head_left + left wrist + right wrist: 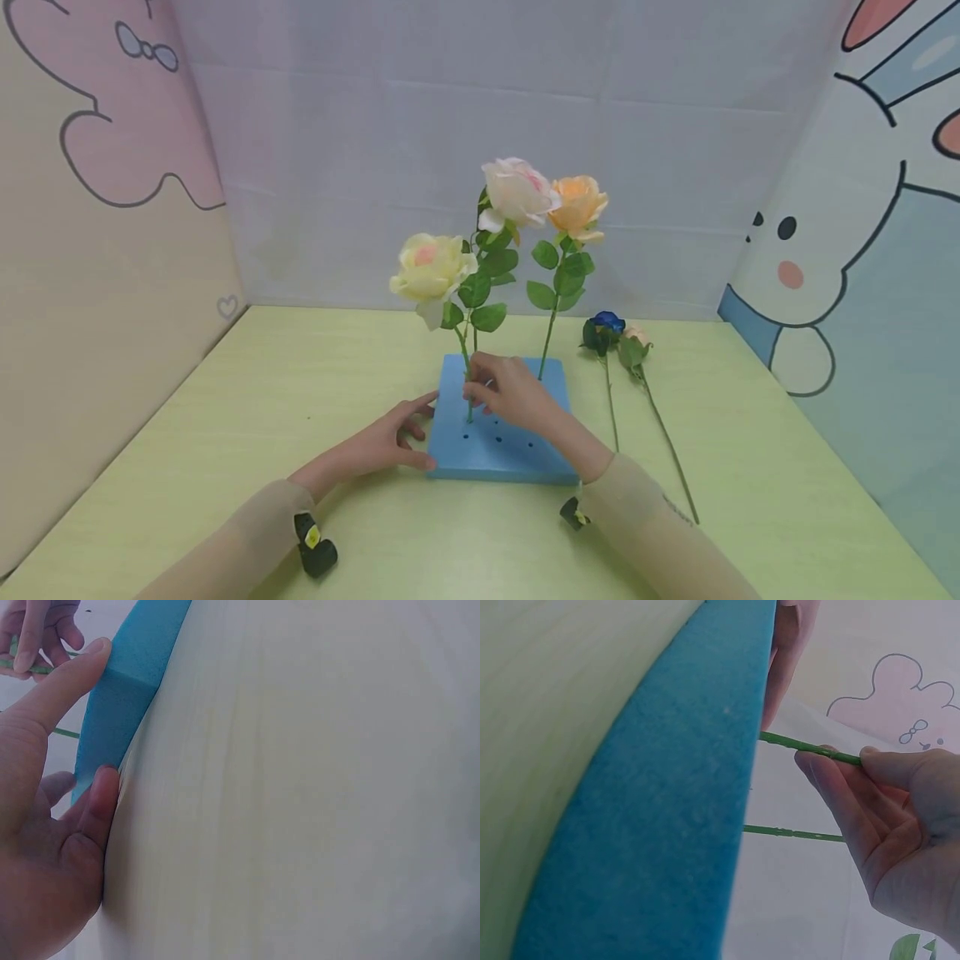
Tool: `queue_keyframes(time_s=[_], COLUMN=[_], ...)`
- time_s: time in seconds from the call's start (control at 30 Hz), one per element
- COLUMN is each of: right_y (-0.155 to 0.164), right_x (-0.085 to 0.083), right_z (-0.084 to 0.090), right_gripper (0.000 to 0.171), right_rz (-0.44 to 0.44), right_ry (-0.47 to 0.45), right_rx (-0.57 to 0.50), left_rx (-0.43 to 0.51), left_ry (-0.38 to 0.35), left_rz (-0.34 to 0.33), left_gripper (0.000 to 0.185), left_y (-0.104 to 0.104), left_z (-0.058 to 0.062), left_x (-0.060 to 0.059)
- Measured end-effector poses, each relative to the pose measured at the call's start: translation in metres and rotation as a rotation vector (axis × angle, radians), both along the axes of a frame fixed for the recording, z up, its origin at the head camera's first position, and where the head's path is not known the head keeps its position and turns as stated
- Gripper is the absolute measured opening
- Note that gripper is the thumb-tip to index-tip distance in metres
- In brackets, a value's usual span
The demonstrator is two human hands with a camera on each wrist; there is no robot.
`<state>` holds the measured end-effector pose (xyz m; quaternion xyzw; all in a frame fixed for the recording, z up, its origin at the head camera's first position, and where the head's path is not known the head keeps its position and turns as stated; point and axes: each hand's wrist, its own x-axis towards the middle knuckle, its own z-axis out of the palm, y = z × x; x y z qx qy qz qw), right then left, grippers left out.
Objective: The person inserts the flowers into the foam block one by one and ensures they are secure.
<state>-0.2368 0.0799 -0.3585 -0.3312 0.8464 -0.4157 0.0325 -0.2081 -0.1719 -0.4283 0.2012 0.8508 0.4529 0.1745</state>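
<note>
Yellow rose (431, 271): stands in the blue foam block (517, 462), left of the white rose (516, 193) and the orange rose (577, 204); its stem (810, 748) meets the block near the left edge.
Right hand (510, 390): fingers pinch the stem low down, just above the foam.
Left hand (390, 442): fingers straight, pressed against the block's left side, thumb at its near corner.
Step in hand: seating the third stem in its hole, it seems; how deep it sits I cannot tell.
Next move: likely a straight downward push with the block held steady, so the stem stays upright.
Still lying on the desk (225, 433): a blue rose (606, 323) and a small pale rose (634, 340), right of the block.
</note>
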Motion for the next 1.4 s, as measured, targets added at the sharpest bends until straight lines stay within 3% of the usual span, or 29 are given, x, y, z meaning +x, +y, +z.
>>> queue_keyframes(time_s=[0.53, 0.97, 1.23, 1.4], right_y=[-0.003, -0.001, 0.01, 0.021], right_x=[0.0, 0.0, 0.003, 0.009], right_z=[0.006, 0.003, 0.011, 0.014], right_gripper=[0.009, 0.009, 0.05, 0.059], right_rz=[-0.019, -0.007, -0.079, -0.107], right_ry=[-0.019, -0.047, 0.025, 0.053], right_rx=[0.03, 0.073, 0.039, -0.03], left_rx=[0.0, 0.017, 0.022, 0.01], left_ry=[-0.007, 0.0, 0.004, 0.004], left_rz=[0.01, 0.002, 0.001, 0.009], left_gripper=[0.1, 0.1, 0.099, 0.1], left_y=[0.0, -0.001, -0.002, -0.001], left_z=[0.004, -0.002, -0.002, -0.001], left_x=[0.0, 0.001, 0.002, 0.003])
